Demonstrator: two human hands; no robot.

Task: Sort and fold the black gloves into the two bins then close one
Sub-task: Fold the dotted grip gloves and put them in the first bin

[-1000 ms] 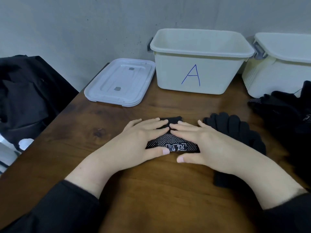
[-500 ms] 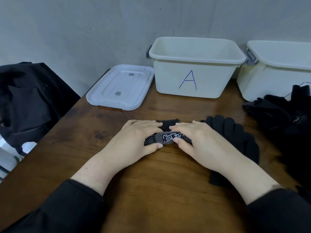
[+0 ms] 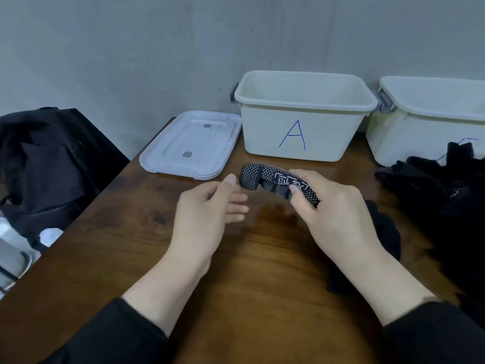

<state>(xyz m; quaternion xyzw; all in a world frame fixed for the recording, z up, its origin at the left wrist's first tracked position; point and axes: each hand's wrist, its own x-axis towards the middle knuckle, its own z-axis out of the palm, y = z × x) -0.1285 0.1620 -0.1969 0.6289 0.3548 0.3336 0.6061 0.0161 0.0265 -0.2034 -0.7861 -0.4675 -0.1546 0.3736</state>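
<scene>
We see right hand [image 3: 333, 206] gripping folded dotted glove [image 3: 275, 183]; long axis runs left-right, free end pointing toward left hand [image 3: 210, 206]; left hand open, holding nothing.

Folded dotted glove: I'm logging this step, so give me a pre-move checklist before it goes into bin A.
1. Right hand grips the folded dotted glove: ok.
2. Glove stays folded: ok.
3. Left hand free, fingers relaxed: ok.
4. Bin A has its lid off: ok.
5. Inside of bin A has room: cannot tell, floor hidden.
6. Lid lies on the table, beside bin A: ok.
</scene>
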